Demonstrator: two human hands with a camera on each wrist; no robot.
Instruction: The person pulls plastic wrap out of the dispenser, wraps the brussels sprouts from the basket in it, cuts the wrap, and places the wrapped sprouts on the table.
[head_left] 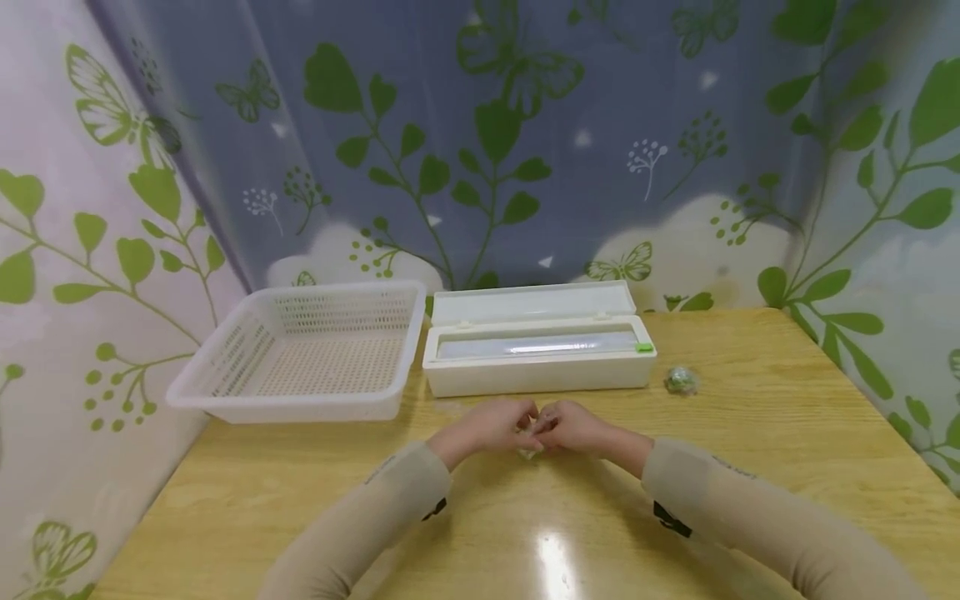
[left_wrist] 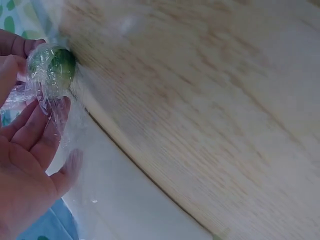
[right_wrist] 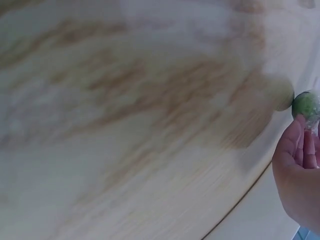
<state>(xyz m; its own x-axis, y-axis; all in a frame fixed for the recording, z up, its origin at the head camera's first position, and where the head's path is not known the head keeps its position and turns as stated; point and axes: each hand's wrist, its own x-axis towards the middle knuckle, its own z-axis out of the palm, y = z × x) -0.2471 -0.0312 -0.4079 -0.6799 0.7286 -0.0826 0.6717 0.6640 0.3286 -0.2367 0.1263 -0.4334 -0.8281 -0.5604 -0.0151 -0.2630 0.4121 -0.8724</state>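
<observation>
My left hand (head_left: 501, 425) and right hand (head_left: 579, 428) meet low over the table, just in front of the white box. Between them is a small round green fruit (left_wrist: 64, 65) wrapped in clear cling film (left_wrist: 47, 82); its exact kind is unclear. In the left wrist view, the fingers of my left hand (left_wrist: 30, 165) bend around the gathered film beneath the fruit, with loose film across them. The thumb and fingers of my right hand (right_wrist: 295, 175) pinch the wrapped fruit in the right wrist view, where the frame edge cuts it off.
A long white cling film box (head_left: 540, 377) stands behind the hands, its lid (head_left: 532, 304) raised. To its left is a white perforated basket (head_left: 285, 408). Another film-wrapped green ball (head_left: 681, 381) lies right of the box on the wooden table (head_left: 757, 433). Patterned curtains surround the table.
</observation>
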